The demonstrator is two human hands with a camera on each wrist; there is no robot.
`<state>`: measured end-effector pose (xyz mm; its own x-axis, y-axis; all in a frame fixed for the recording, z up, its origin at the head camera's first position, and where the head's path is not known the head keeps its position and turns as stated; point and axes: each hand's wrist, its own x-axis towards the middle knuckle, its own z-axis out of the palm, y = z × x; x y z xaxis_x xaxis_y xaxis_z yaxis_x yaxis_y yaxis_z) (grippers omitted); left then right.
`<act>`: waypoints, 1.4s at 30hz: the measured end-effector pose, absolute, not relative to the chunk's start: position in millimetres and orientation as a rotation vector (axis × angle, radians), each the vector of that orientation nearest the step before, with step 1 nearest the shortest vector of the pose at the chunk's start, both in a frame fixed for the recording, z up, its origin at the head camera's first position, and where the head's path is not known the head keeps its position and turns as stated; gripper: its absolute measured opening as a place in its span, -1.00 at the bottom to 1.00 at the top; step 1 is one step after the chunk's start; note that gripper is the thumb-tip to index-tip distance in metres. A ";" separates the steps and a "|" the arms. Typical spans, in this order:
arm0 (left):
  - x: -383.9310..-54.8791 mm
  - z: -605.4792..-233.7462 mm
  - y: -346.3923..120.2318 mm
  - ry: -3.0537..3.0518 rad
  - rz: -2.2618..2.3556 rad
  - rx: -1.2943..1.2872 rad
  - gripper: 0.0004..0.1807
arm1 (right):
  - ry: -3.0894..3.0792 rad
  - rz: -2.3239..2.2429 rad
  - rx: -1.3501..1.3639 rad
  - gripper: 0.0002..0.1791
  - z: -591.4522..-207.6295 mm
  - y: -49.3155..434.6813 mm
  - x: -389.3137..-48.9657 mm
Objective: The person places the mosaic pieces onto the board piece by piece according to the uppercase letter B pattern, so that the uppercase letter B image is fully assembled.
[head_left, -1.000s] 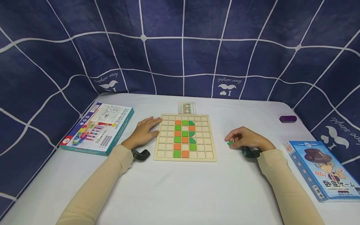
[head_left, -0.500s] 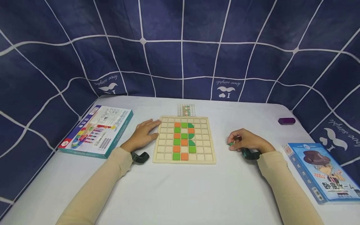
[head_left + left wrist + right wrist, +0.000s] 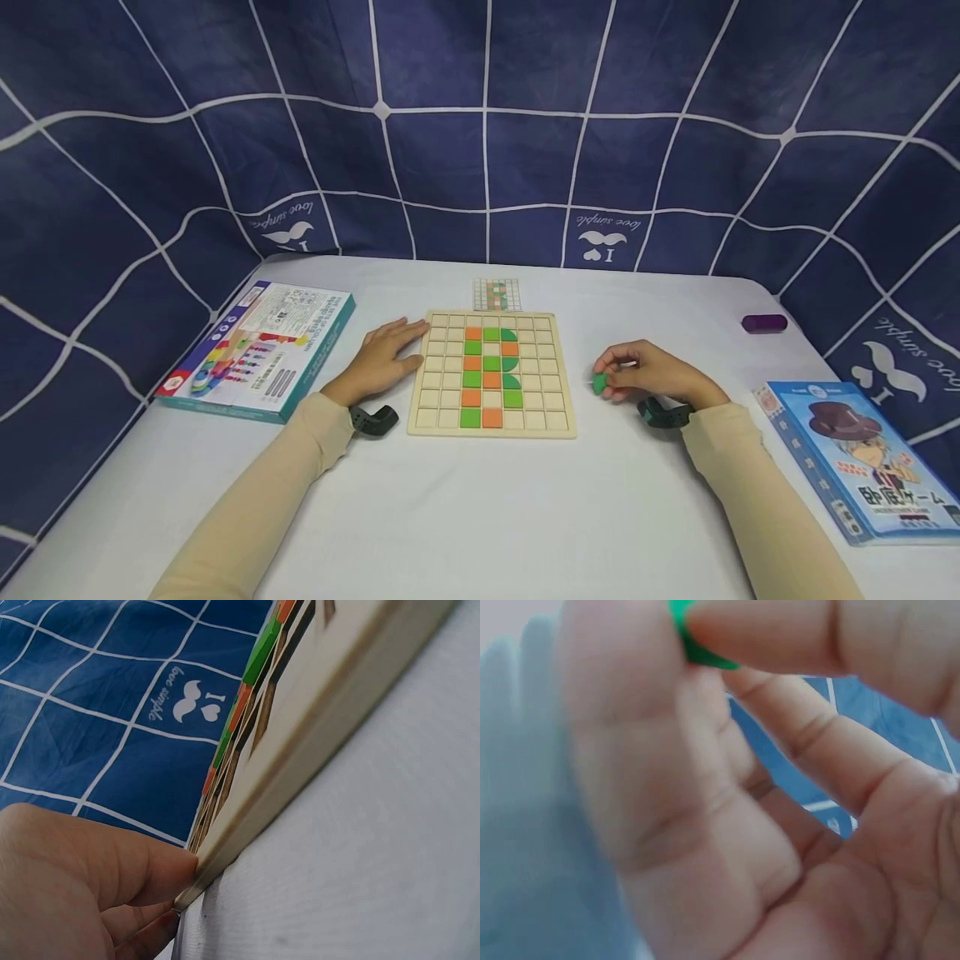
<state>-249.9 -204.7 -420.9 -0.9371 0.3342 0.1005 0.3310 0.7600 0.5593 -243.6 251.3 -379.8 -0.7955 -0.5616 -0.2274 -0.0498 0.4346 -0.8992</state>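
A square wooden grid board (image 3: 534,425) lies mid-table, with orange, light green and dark green tiles set in some of its cells. My left hand (image 3: 381,360) rests at the board's left edge with its fingers extended; in the left wrist view its fingertips (image 3: 169,874) touch the wooden rim. To the right of the board, my right hand (image 3: 648,371) pinches a small green tile (image 3: 599,383) between thumb and fingers. The right wrist view shows only part of this green tile (image 3: 697,641), the rest being covered by the fingers.
A small pattern card (image 3: 497,294) lies just behind the board. On the left is a boxed toy set (image 3: 262,350); at right are a blue game box (image 3: 862,458) and a dark purple object (image 3: 764,323). A navy gridded curtain (image 3: 480,158) hangs behind the table.
My right hand has shifted slightly left toward the board, and more of the green tile in its fingers shows now. The left hand stays at the board's edge.
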 end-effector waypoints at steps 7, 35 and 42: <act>-250.8 -422.3 -205.1 2.939 0.934 0.551 -0.30 | 2.092 -1.453 -0.507 -0.70 -382.5 235.0 -240.3; -250.7 -422.4 -205.5 2.948 0.928 0.559 -0.30 | 1.967 -1.573 -0.461 -0.82 -392.4 166.6 -216.3; -250.7 -422.6 -205.7 2.944 0.929 0.561 -0.30 | 2.035 -1.497 -0.539 -0.81 -394.6 154.7 -209.3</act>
